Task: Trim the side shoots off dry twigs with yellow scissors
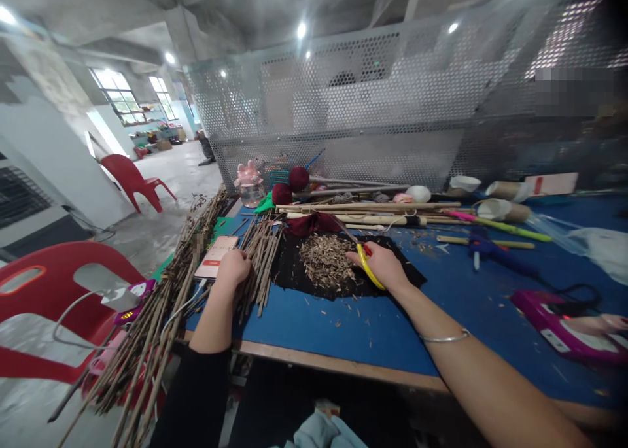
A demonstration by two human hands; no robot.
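My right hand [387, 265] is closed around yellow-handled scissors [366, 268], with the blades pointing up and away to the left. Under and beside it lies a heap of short brown stem clippings [324, 258] on a black cloth [289, 279]. My left hand [234, 266] is curled at the right edge of a phone [216, 259], near a bundle of cut twigs [267, 259]. Its fingertips are hidden, so whatever it grips cannot be made out. Dark red fabric [314, 223] rests at the cloth's far edge.
Long dry stalks [164, 304] lean along the table's left side by a red chair [63, 265]. Bamboo sticks [363, 209] lie behind the cloth. A glue gun [483, 245] and a purple power strip [564, 327] occupy the right. A perforated metal screen [324, 108] stands behind the blue table [314, 333].
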